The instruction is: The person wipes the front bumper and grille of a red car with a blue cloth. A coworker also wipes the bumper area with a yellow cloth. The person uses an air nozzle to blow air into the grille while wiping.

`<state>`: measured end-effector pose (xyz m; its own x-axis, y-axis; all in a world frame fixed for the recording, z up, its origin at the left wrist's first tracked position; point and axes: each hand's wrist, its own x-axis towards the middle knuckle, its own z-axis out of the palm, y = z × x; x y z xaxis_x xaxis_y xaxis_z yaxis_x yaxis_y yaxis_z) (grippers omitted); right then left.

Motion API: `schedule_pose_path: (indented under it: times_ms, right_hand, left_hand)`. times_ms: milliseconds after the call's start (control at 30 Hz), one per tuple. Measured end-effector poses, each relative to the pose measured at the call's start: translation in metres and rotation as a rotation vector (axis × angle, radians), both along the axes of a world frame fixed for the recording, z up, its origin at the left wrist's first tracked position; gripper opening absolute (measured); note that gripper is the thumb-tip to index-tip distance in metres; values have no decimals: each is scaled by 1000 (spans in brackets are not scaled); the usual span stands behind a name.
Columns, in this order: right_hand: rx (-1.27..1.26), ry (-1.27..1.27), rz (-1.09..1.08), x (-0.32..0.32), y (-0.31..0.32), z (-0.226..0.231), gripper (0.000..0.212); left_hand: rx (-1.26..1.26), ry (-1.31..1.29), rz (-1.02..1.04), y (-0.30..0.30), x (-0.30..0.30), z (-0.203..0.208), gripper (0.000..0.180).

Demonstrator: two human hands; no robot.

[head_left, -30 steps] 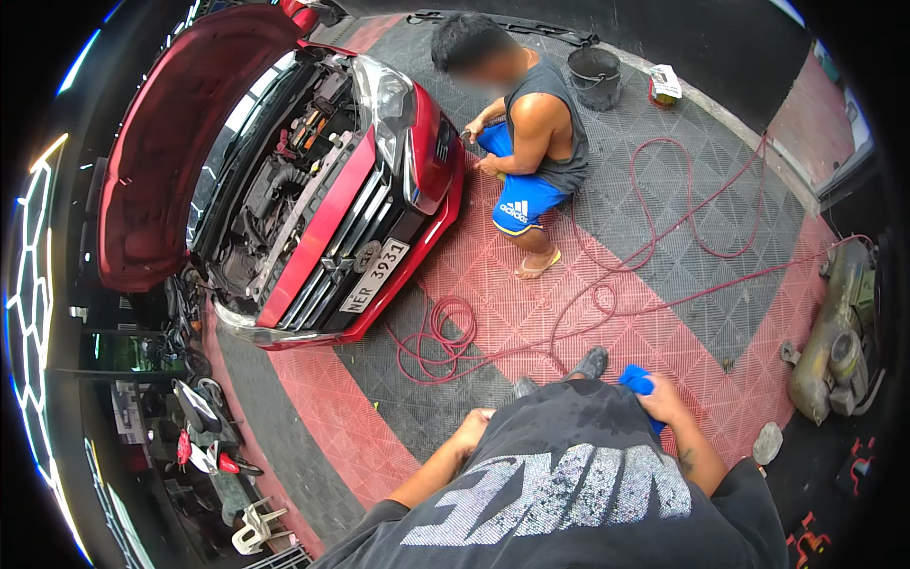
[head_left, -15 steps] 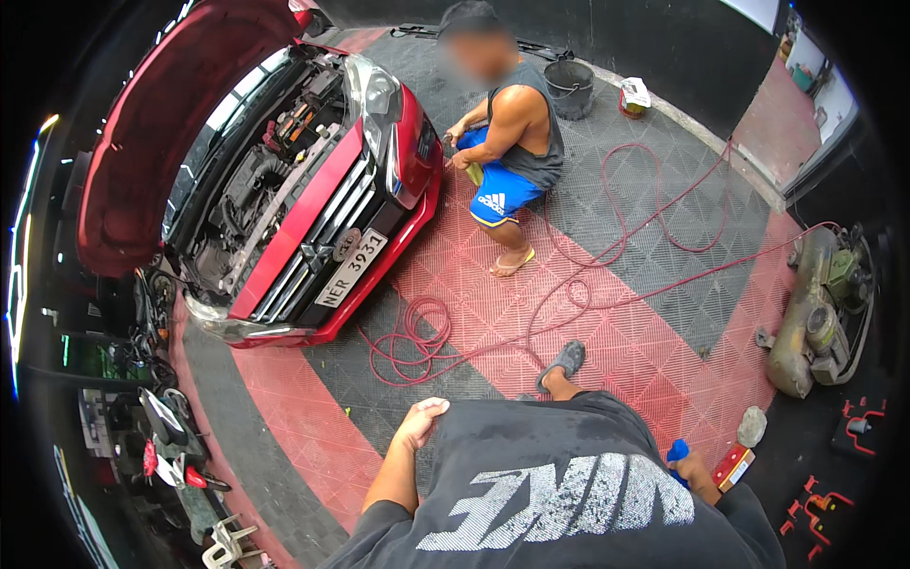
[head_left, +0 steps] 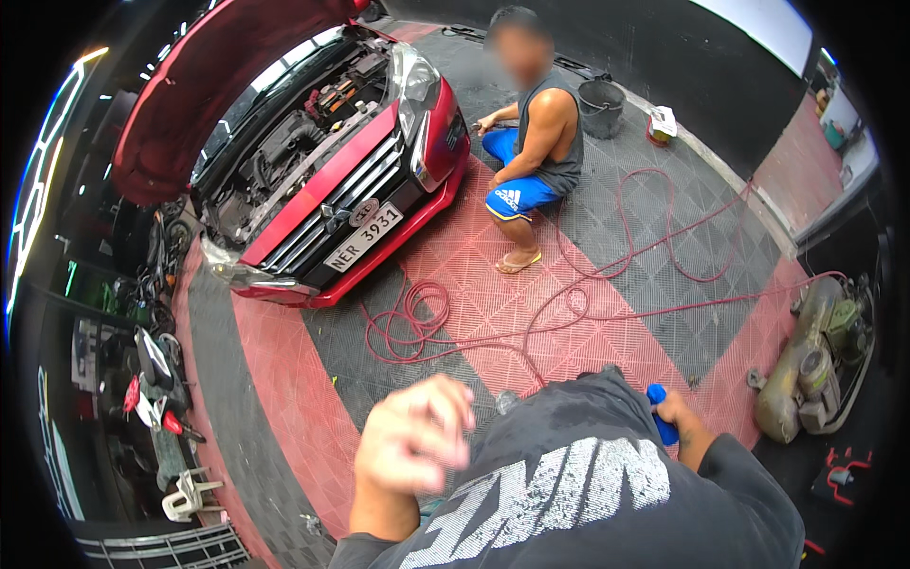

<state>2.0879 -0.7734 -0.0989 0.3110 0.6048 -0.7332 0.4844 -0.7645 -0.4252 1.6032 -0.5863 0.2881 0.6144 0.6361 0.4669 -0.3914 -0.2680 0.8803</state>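
My left hand (head_left: 414, 438) is raised in front of my dark T-shirt, blurred by motion. Its fingers are loosely bent and apart, and nothing shows in them. At my right side, my right hand (head_left: 675, 410) is closed around a small blue object (head_left: 663, 427), its kind partly hidden by the fingers. Ahead on the left stands a red car (head_left: 327, 185) with its hood (head_left: 213, 90) up and the engine bay (head_left: 294, 142) bare. A person (head_left: 540, 137) in a grey sleeveless top and blue shorts squats beside its front corner, one hand near the bumper.
A dark red hose (head_left: 531, 332) lies in loops across the tiled floor and runs to an air compressor (head_left: 820, 360) on the right. Against the far wall stand a black bucket (head_left: 600, 106) and a small tub (head_left: 661, 123). A white plastic chair (head_left: 190, 495) and motorcycles line the left.
My left hand has let go of the shirt's hem and come up toward me. My right hand still grips the blue object. The squatting person's hands have moved apart.
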Motion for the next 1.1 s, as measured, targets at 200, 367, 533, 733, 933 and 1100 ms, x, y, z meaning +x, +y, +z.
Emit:
schedule_pose_path:
  times_ms: [200, 367, 533, 733, 933, 1100]
  right_hand:
    - [287, 3, 196, 83, 95, -19, 46]
    - [535, -130, 211, 135, 104, 15, 49]
    - [83, -158, 392, 219, 51, -31, 58]
    - [-167, -22, 219, 268, -19, -104, 53]
    - [73, 128, 216, 227, -5, -44, 39]
    - [126, 165, 200, 212, -7, -56, 39]
  left_hand:
    - [289, 52, -447, -58, 127, 89, 17]
    - [312, 100, -291, -75, 229, 79, 19]
    - [324, 33, -86, -64, 250, 90, 21]
    - [144, -218, 199, -78, 331, 90, 29]
    - [145, -781, 178, -102, 431, 91, 58]
    - [-64, -800, -303, -104, 438, 88, 59]
